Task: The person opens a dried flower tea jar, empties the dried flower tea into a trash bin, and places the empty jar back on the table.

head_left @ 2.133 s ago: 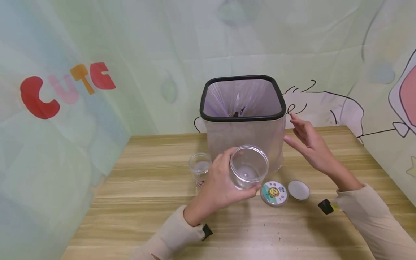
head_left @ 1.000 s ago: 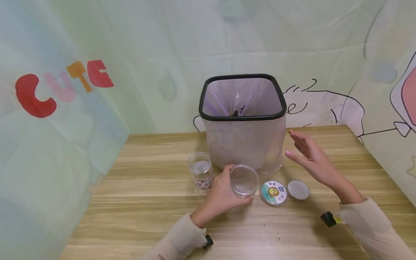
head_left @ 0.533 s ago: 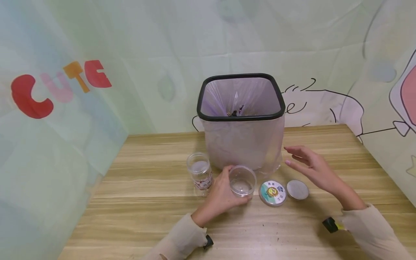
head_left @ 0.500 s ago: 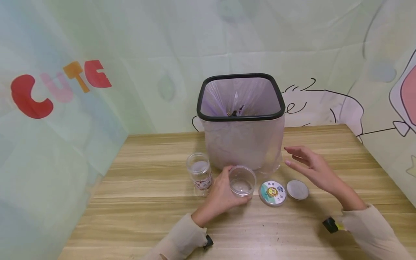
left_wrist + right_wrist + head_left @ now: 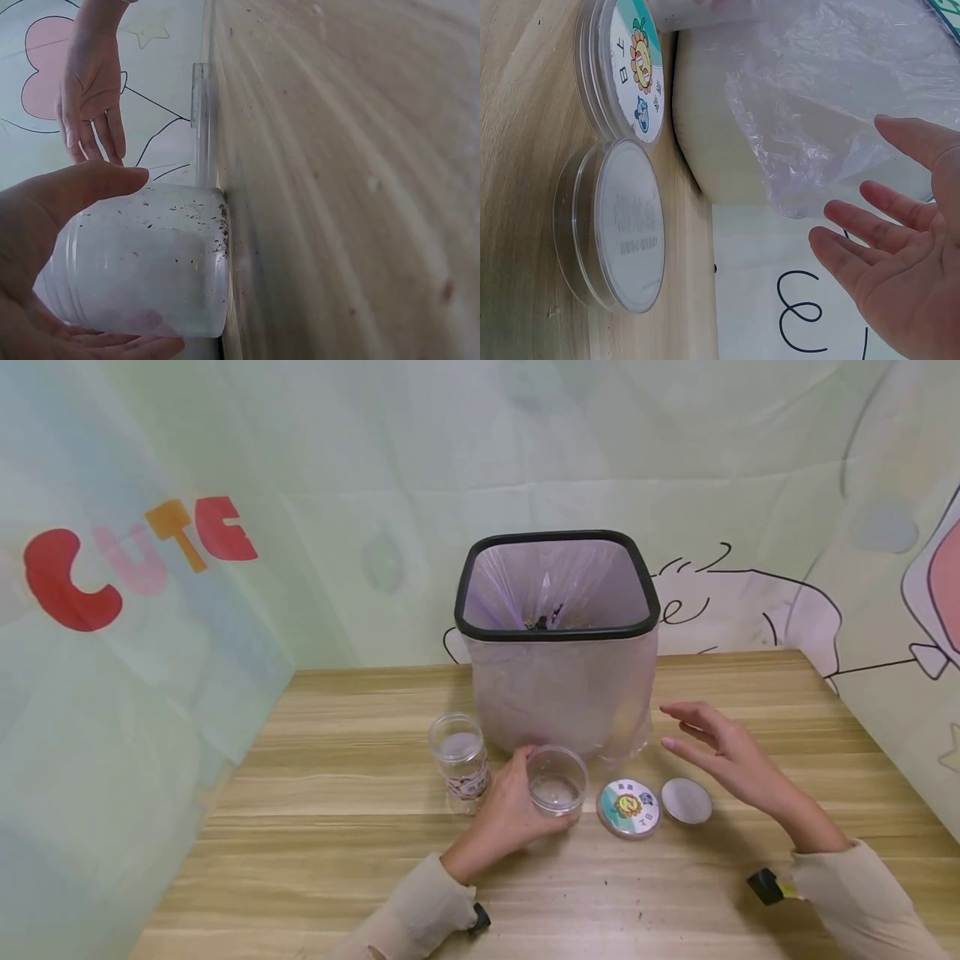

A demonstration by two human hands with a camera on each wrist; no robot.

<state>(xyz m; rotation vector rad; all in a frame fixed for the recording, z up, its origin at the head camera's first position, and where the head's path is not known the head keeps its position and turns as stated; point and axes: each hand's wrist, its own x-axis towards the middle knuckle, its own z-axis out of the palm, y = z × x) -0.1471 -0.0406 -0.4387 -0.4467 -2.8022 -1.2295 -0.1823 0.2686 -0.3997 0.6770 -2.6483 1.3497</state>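
Observation:
My left hand grips a clear plastic jar, thumb on the near side and fingers round the far side. The jar stands upright on the table, its mouth uncovered. Small dark specks dot its wall and gather near its base in the left wrist view. My right hand hovers with relaxed fingers and holds nothing, behind two round lids. One lid bears a sunflower picture; the other lid shows a plain pale top. Left of my left hand stands a second clear jar with a patterned label.
A bin with a black rim and a translucent bag liner stands right behind the jars, with some dark and purple bits inside. The wooden table carries a few dark crumbs in front. Printed cloth walls bound the table's back and sides.
My left hand has lowered the jar from a tilted, raised position in front of the bin onto the table. My right hand has come down from beside the bin's rim.

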